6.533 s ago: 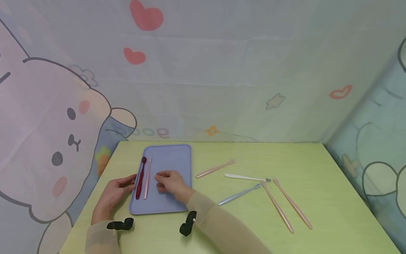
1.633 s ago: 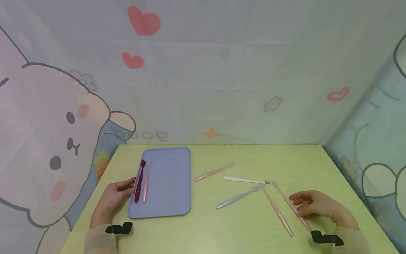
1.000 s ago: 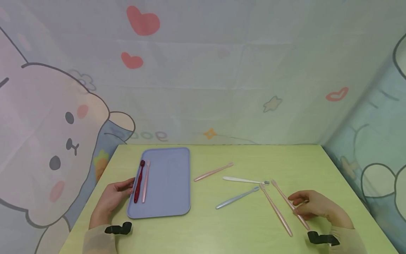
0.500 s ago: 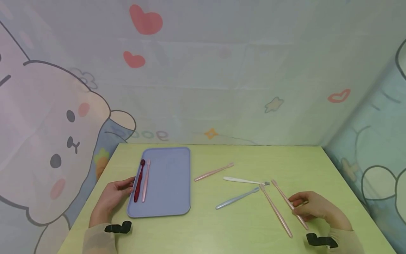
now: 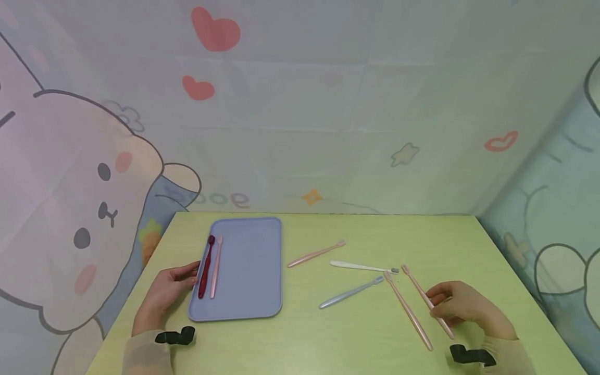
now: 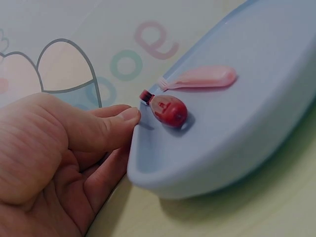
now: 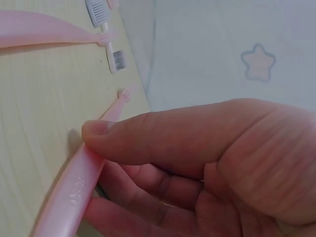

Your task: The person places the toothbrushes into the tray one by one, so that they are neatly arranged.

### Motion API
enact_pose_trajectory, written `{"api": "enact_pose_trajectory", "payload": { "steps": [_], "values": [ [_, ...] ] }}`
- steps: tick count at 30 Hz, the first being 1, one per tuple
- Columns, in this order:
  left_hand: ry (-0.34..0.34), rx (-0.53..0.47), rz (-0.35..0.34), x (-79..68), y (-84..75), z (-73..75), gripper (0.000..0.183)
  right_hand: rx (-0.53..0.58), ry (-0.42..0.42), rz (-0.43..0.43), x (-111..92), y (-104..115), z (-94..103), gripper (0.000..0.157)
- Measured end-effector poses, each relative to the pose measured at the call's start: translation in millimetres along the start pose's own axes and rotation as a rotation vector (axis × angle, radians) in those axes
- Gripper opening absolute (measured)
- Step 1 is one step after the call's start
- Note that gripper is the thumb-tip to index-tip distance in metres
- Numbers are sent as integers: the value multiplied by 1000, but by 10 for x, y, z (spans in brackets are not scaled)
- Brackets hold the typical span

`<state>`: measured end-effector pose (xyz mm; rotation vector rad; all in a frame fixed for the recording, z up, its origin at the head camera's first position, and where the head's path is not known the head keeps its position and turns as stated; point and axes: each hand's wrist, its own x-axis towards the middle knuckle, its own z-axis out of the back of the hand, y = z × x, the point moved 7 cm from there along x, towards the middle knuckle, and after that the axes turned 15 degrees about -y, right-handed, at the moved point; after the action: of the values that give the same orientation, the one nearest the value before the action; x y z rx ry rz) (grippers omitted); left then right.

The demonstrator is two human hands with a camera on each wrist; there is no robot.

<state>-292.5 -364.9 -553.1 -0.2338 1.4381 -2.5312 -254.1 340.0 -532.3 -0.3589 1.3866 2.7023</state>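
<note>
With the right hand (image 5: 461, 302), at the right of the table (image 5: 356, 338), pinches a pink toothbrush (image 5: 419, 286) partway along the handle: thumb across the top, fingers curled at the right side, in a narrow grip on the handle alone. Points the bristle head far left and the handle end near right. Cannot tell about contact between handle and table. With the left hand (image 5: 164, 294), at the left, holds the left rim of a lavender tray (image 5: 248, 276) between thumb and fingers, again in a narrow grip.

In the tray, along the left side, a dark red toothbrush (image 5: 204, 276); just to the right, a pale pink toothbrush (image 5: 216, 271), both with heads far and handles near.

Left of the held handle, a second pink toothbrush (image 5: 409, 311), with its head at the neck of a white toothbrush (image 5: 361, 266); cannot tell whether touching. Nearer than the white one, a blue toothbrush (image 5: 350, 294), slanting from near left to far right. Farther off, close to the tray's right edge, a third pink toothbrush (image 5: 315, 255) at a similar slant. Behind, a pale backdrop (image 5: 328, 104) with red hearts (image 5: 216, 31).
</note>
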Motion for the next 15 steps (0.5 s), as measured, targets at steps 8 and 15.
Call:
{"api": "enact_pose_trajectory", "payload": {
  "steps": [8, 15],
  "values": [
    [-2, 2, -5, -28, -47, 13, 50, -8, 0, 13, 0, 33, -7, 44],
    [8, -20, 1, -47, -34, 8, 51, 2, 24, 25, -5, 12, -8, 46]
  ]
}}
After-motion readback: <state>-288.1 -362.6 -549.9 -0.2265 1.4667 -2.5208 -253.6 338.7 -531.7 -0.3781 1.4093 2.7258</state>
